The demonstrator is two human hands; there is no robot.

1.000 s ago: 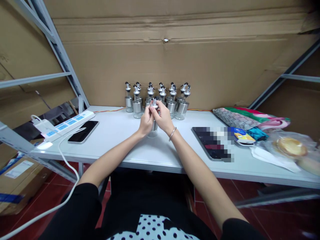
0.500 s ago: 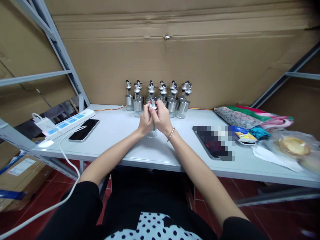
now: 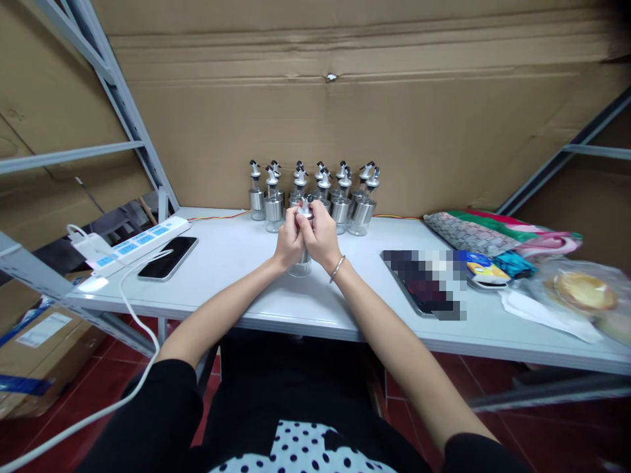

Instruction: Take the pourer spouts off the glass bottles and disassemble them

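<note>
A glass bottle (image 3: pixel 300 268) with a metal pour spout stands on the white table, upright, near the middle. Both hands close round its top: my left hand (image 3: pixel 288 240) from the left side, my right hand (image 3: pixel 320 234) from the right, a thin bracelet on that wrist. The thumbs press at the spout's base, and the fingers hide most of the neck and body. Behind the hands, several similar bottles (image 3: pixel 363 213) with steel sleeves and black-tipped spouts stand in close rows before the cardboard.
On the left of the table (image 3: pixel 345 323) lie a power strip (image 3: pixel 138 243) with a white cable and a phone (image 3: pixel 169 258). A dark tablet (image 3: pixel 409 282), colourful cloth (image 3: pixel 503 230) and bagged pastry (image 3: pixel 584 291) lie on the right. Cardboard (image 3: pixel 345 125) rises behind.
The whole view has shifted slightly, with everything a little lower and further right. Both hands keep the same hold on the bottle.
</note>
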